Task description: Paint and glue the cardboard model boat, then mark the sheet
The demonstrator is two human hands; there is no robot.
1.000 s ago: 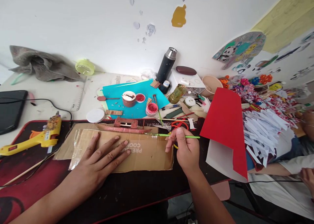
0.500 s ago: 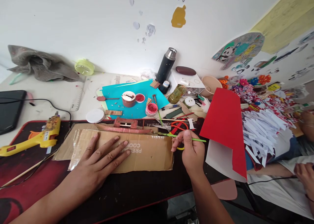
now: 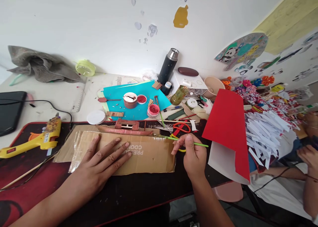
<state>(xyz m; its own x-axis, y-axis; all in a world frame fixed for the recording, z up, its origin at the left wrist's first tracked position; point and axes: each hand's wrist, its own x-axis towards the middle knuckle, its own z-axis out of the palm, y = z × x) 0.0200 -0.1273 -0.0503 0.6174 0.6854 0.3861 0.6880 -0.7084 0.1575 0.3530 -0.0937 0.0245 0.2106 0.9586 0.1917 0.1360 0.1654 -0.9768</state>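
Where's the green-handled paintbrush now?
In the head view, right of centre, the paintbrush is in the right hand, tip by the far edge of the printed cardboard.

left hand is flat on the cardboard, right hand pinches a green brush, tip right by the end of the pink strip. glue gun sits off left, red paper on the right.
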